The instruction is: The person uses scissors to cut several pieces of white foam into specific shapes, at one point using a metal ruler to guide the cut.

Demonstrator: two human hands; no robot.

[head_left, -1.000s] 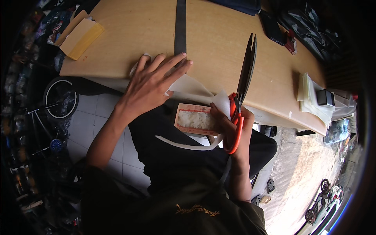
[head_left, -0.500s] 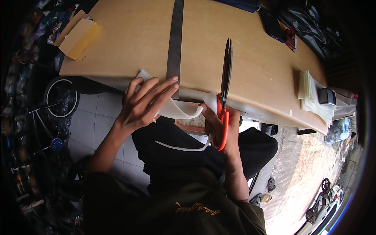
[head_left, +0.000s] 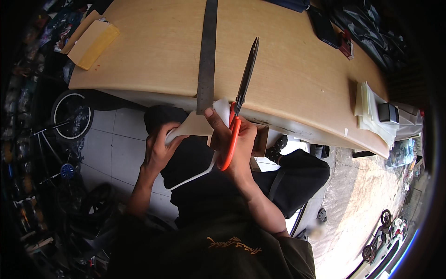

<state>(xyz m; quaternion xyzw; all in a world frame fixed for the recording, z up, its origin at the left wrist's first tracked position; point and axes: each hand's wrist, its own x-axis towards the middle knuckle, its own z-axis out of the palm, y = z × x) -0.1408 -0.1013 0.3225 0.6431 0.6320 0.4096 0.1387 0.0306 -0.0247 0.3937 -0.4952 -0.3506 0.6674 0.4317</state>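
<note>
This was a small open-fronted workshop beside a street. A long pale wooden desk (head_left: pixel 153 51) carried a grey steel ruler (head_left: pixel 207 56) and stacked pale sheets (head_left: pixel 371 118), while bicycle wheels (head_left: pixel 69 118) stood on the tiled floor (head_left: pixel 114 139) and small parked vehicles (head_left: pixel 383 232) lined the pavement outside.

The ruler (head_left: pixel 207 56) runs off the top edge; the right hand (head_left: pixel 234 144) hides the scissors' (head_left: pixel 241 100) handles and part of the sheet (head_left: pixel 197 125).
</note>
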